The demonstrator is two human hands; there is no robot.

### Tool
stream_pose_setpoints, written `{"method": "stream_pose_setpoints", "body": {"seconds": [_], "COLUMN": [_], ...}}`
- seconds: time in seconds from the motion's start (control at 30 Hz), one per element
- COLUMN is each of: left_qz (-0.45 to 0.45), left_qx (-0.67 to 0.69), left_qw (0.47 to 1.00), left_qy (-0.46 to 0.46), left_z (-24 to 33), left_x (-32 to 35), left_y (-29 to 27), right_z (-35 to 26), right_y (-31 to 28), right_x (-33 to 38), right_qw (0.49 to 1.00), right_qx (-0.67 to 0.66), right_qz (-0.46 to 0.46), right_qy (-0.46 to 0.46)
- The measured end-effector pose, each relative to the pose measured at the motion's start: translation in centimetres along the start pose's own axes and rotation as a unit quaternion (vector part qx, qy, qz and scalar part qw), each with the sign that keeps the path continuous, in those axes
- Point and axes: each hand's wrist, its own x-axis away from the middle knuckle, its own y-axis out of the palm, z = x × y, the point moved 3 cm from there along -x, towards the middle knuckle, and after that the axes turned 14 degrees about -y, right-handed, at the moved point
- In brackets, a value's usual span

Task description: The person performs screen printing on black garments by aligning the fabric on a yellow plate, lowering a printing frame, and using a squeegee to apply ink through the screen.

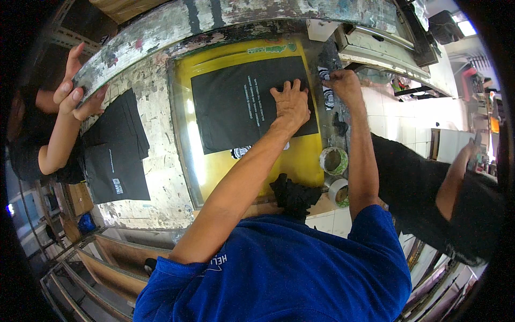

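Note:
A flat black cloth panel [230, 107] with lines of small white print lies on a yellow framed board [298, 161]. My left hand [292, 106] rests on the panel's right part, fingers spread and pressing down lightly. Just beyond the board's right edge, my right hand [346, 87] pinches a small black-and-white printed piece [328, 101] with thumb and fingers. Another black-and-white printed piece [241, 152] shows partly from under the panel's near edge. Crumpled black cloth [295, 196] sits at the board's near edge.
Two tape rolls [333, 161] stand right of the board. Several black printed cloth pieces [117, 155] lie on the paint-stained table at left, near another person's hands [78, 96]. A paint-marked beam [155, 38] crosses the far side. A person in black [418, 188] is at right.

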Motion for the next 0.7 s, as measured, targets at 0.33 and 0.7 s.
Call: {"method": "stream_pose_setpoints", "body": {"seconds": [0.33, 0.7], "left_qz": [0.009, 0.000], "left_qx": [0.017, 0.028], "left_qw": [1.000, 1.000], "left_qy": [0.007, 0.001], "left_z": [-0.1, -0.1], "left_x": [-0.1, -0.1], "left_y": [0.1, 0.2], "right_z": [3.1, 1.7], "right_y": [3.1, 3.3], "right_x": [-0.4, 0.8], "right_qw": [0.997, 0.998], "right_qx": [-0.017, -0.023], "right_qz": [0.049, 0.051], "right_qy": [-0.049, 0.003]}}
